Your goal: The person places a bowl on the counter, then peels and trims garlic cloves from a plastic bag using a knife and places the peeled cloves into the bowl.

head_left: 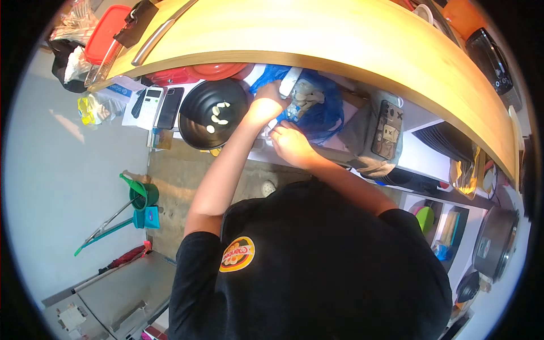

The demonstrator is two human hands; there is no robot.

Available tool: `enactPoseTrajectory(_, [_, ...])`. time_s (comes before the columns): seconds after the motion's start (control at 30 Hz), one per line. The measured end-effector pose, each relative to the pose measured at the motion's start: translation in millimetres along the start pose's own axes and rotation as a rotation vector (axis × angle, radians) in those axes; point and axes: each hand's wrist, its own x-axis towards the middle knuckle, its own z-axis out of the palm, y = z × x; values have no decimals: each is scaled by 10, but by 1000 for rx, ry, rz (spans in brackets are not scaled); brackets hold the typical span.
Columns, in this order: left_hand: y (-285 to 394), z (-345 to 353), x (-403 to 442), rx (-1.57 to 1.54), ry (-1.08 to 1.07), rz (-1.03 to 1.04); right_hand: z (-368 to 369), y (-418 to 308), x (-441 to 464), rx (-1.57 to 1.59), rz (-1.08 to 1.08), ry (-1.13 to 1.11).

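My left hand [268,105] reaches over the near left side of a blue plastic bag [331,116], its fingers curled and partly hidden. Right beside it is a white object [290,82] whose kind I cannot make out. My right hand [291,143] is at the bag's near edge, fingertips drawn together; whatever they hold is too small to tell. Inside the open bag lie several pale, greyish pieces [307,97]. To the left stands a black bowl [195,116] with several small cream-coloured pieces [216,119] at its bottom.
A wooden shelf [317,34] curves above the work surface, with a knife [161,35] on it. Left of the bowl lie a dark phone [169,107] and a calculator [151,102]. On the right are a patterned phone [388,129] and black stacked plates [447,140].
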Motion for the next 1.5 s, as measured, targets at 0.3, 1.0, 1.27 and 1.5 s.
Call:
enactPoseTrajectory(0.3, [-163, 89, -50, 179, 3, -72, -444, 303, 138, -32, 274, 406])
enactPoseTrajectory(1.0, [43, -243, -359, -305, -68, 29, -727, 597, 180, 1172, 665, -31])
enactPoseTrajectory(1.27, [84, -84, -328, -427, 95, -60, -744, 628, 232, 378, 567, 55])
enactPoseTrajectory(1.5, [58, -142, -396, -345, 83, -93, -742, 533, 305, 261, 269, 39])
